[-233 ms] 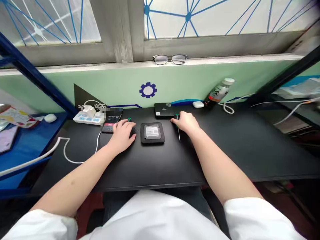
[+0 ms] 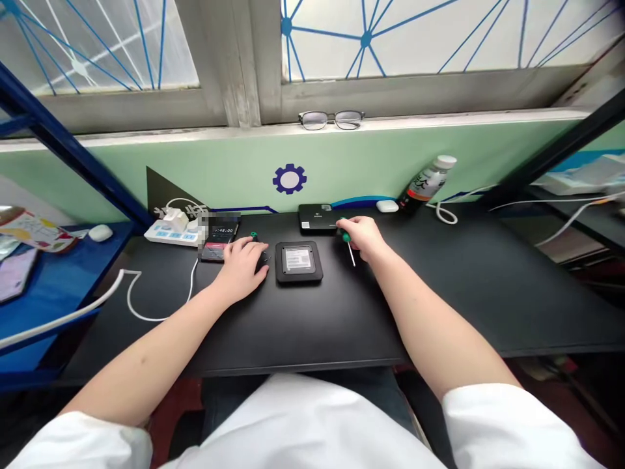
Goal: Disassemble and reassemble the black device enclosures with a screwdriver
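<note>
My right hand (image 2: 365,238) is closed around a screwdriver with a green and black handle (image 2: 346,236). Its thin metal shaft points down toward the table, apart from the square device. My left hand (image 2: 243,268) lies on the table with its fingers spread and bent over a small dark item (image 2: 262,257), mostly hidden, with tiny shiny bits beside it. Just beyond those fingers a green-tipped thing (image 2: 254,234) shows. Between my hands, a flat black square device (image 2: 299,262) with a white label lies label side up.
A black box (image 2: 316,217) lies behind the device. A phone with a timer (image 2: 221,236) and a white power strip (image 2: 172,233) with cables are at the left. A bottle (image 2: 428,182) and a small white case (image 2: 387,206) stand at the back right. Glasses (image 2: 332,120) rest on the sill.
My right hand has lifted the screwdriver slightly and tilted it, so more of the green handle shows. The left hand stays nearly in place.
</note>
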`<state>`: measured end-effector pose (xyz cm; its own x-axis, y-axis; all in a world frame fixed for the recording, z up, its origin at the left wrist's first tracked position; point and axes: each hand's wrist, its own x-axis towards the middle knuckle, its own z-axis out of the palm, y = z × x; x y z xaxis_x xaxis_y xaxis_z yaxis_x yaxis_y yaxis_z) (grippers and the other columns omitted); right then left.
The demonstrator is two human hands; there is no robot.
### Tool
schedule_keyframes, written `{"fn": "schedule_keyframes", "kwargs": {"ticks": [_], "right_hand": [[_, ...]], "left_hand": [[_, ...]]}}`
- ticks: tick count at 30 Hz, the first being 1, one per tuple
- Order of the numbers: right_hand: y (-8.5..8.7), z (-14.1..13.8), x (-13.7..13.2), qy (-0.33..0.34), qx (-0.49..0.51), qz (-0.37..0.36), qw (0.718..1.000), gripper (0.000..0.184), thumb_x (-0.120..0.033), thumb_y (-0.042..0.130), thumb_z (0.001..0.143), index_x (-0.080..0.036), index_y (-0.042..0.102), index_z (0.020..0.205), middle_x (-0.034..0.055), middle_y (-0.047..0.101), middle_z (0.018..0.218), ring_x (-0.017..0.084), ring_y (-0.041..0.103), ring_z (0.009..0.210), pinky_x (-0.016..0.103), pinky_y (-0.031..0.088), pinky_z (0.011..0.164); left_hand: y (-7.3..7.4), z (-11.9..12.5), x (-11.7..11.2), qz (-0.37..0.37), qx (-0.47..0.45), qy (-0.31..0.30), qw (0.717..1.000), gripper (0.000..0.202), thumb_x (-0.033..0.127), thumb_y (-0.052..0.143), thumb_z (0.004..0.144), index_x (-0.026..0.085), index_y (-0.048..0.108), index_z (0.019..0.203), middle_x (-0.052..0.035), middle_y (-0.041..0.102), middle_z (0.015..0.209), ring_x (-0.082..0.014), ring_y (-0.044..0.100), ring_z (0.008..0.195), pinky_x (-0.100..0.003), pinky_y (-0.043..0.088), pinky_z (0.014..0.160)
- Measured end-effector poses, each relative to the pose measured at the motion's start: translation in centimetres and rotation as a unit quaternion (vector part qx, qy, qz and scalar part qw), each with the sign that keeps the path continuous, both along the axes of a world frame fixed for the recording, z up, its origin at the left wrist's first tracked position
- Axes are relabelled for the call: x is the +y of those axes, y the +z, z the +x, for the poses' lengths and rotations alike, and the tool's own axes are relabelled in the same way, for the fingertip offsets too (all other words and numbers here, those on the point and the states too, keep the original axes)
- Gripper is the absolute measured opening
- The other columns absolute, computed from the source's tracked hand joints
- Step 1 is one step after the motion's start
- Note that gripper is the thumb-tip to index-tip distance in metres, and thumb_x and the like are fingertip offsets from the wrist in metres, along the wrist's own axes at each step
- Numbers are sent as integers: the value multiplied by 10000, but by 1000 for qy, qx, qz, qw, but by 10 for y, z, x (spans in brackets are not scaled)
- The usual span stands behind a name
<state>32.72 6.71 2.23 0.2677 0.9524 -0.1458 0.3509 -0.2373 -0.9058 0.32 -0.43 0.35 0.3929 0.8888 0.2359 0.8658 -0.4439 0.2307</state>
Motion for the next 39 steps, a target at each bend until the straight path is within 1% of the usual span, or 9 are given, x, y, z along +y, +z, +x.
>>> {"fn": "schedule_keyframes", "kwargs": {"ticks": [3,4,6,8,11,15,23,32,39], "right_hand": [[-4,-20,-8,13,100,33,994,378,-541,734,853,-243,506,805,-62,488,576,77,353,445,211,296,402],[-6,-27,-12,23,140,46,989,428,-590,754,835,-245,501,830,-53,536,603,72,384,451,203,323,409],[-12,-41,-18,49,304,85,948,543,-608,882,724,-241,525,904,-13,661,702,87,532,515,193,404,448],[-19,-53,-24,69,353,130,924,633,-637,930,673,-245,520,954,5,734,796,108,641,596,209,507,524],[-28,-63,-33,116,318,210,918,626,-670,890,748,-271,495,1025,29,796,962,156,749,738,301,632,687],[-35,-67,-43,181,213,305,910,495,-614,811,880,-299,501,1103,53,818,1090,216,806,946,404,667,863],[-37,-67,-52,259,92,362,891,343,-463,740,983,-298,509,1175,91,826,1192,216,810,1010,418,683,876],[-37,-64,-42,141,203,366,897,415,-525,779,948,-302,512,1175,50,821,1094,204,813,961,392,680,877],[-25,-59,-41,84,215,365,902,469,-585,788,915,-293,497,1138,29,804,1018,197,796,919,369,685,824]], "left_hand": [[-1,0,-1,2,2,-7,1000,440,268,610,981,203,615,1415,-145,683,1454,-398,445,1494,-596,310,1201],[-1,0,-1,4,2,-8,1000,442,268,608,981,201,613,1418,-147,681,1456,-400,442,1497,-598,308,1203],[-2,-1,-1,4,1,-7,1000,454,269,607,981,202,607,1430,-151,678,1457,-406,432,1505,-607,304,1206],[-3,-1,-1,0,0,-6,1000,465,277,606,982,206,602,1442,-154,678,1455,-410,424,1511,-613,302,1208],[-3,0,-1,-7,0,-6,1000,466,277,597,986,205,600,1447,-154,681,1449,-408,426,1512,-613,304,1210],[-2,1,-1,-8,0,-8,1000,451,268,584,992,196,602,1437,-144,687,1447,-400,435,1507,-607,304,1211],[-1,3,-2,-11,-1,-10,1000,430,261,591,987,201,618,1412,-134,700,1435,-399,452,1494,-605,313,1206],[-3,1,-2,-12,-5,-13,1000,414,272,598,982,224,633,1392,-132,704,1419,-398,461,1488,-607,322,1206],[-2,3,-4,-15,-16,-32,999,382,294,506,1023,218,660,1365,-132,716,1406,-389,474,1472,-625,324,1201]]}}
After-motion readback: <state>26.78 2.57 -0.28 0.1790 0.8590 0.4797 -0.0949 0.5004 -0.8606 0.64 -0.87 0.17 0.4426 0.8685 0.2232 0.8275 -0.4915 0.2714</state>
